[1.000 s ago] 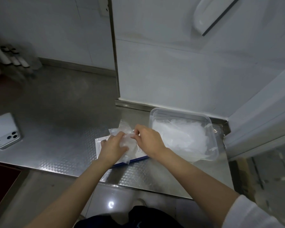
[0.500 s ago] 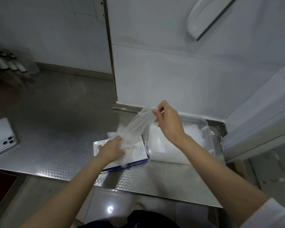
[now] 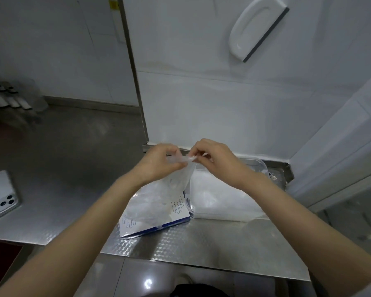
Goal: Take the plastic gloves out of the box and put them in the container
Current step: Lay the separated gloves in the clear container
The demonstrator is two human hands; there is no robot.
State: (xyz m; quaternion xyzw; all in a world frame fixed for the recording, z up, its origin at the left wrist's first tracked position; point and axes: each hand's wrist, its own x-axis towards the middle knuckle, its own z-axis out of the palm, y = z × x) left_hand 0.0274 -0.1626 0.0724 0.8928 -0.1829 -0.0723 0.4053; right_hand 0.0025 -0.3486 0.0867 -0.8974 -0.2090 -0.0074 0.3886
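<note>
Gloves (image 3: 180,179) of thin clear plastic hang at the middle of the frame. We hold the crumpled bunch up above the box, its top pinched between both hands and its lower end trailing down onto the box top. Our left grip (image 3: 159,163) is clenched round the upper left of the bunch, fingers curled over the film. Our right grip (image 3: 214,159), just beside it, pinches the top edge of the same plastic between thumb and fingertips. The box (image 3: 154,226) lies flat below them, white with a blue edge and printed hand outlines, with loose film heaped over its top. Just beside it on the right sits the container (image 3: 262,166), a clear tub with rounded corners that holds a white heap of stored gloves (image 3: 219,198); our right forearm crosses above it. Both rest on the table (image 3: 201,243), an embossed steel surface set against a white wall. At the left edge of the frame a white phone (image 3: 1,198) lies camera side up, well apart from the box. In the upper right a white handle-shaped fixture (image 3: 257,28) sits on the wall.
</note>
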